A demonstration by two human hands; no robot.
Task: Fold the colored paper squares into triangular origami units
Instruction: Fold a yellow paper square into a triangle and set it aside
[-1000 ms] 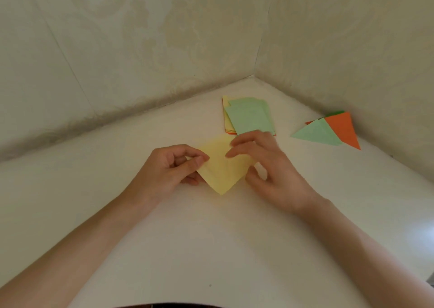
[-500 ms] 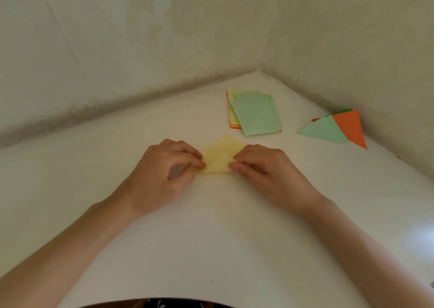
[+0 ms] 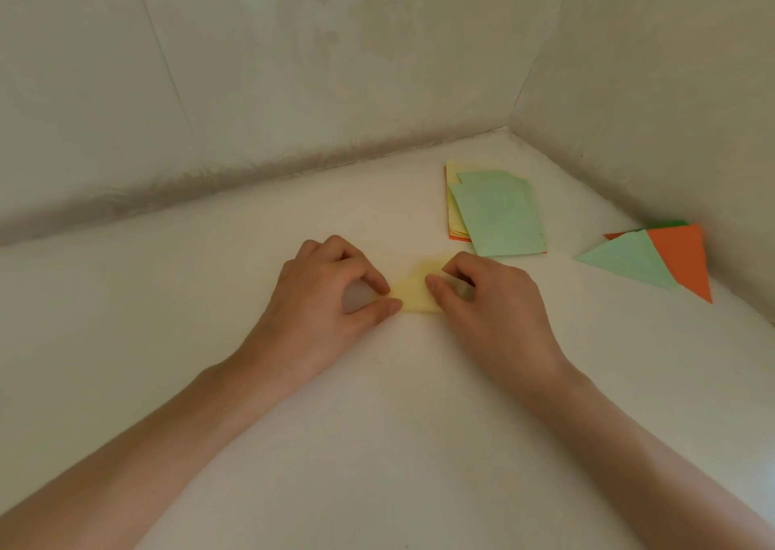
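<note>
A pale yellow paper point(image 3: 413, 291), folded over on itself, lies flat on the white surface between my hands. My left hand point(image 3: 325, 297) pinches its left corner between thumb and forefinger. My right hand point(image 3: 490, 302) covers its right part, fingers curled down and thumb pressing on the paper. Only a small strip of yellow shows between them. A stack of unfolded squares point(image 3: 497, 211), green on top with yellow and orange beneath, lies behind my right hand. Folded triangles, a light green one point(image 3: 625, 258) over an orange one point(image 3: 687, 260), lie at the right by the wall.
The white surface point(image 3: 377, 423) runs into a corner of two pale walls point(image 3: 293, 67) at the back right. A dark green scrap point(image 3: 671, 223) peeks out behind the orange triangle.
The yellow paper went from an open diamond to a folded, narrower shape. Both hands closed in on it and moved slightly away from me; my right hand now covers more of it.
</note>
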